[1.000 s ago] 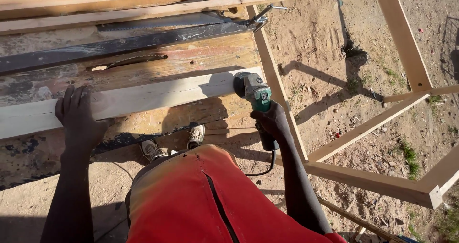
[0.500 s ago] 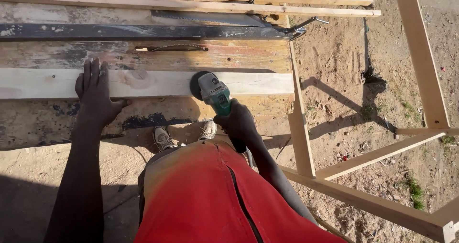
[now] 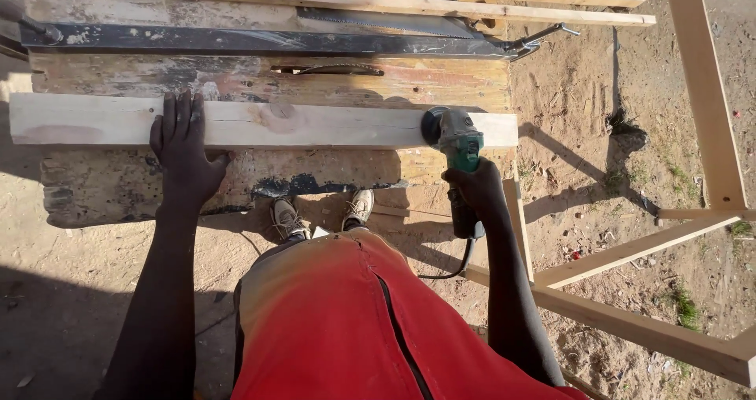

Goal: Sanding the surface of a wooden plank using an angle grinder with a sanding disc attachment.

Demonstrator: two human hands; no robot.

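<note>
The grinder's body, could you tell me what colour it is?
Green, with a grey head: the grinder, in the head view.

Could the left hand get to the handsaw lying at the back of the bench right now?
Probably yes. The left hand lies flat on the plank, and only open benchtop and a flat dark bar lie between it and the handsaw.

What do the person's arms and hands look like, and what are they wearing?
Both arms are bare from shoulder to fingertips: no sleeves, no gloves, no watch or bracelet that shows. The left hand and right hand are slim with long fingers. Below them is a red top, faded orange-yellow near its upper edge, with a dark slit down the middle. Pale, dusty laced shoes peek out underneath.
</note>
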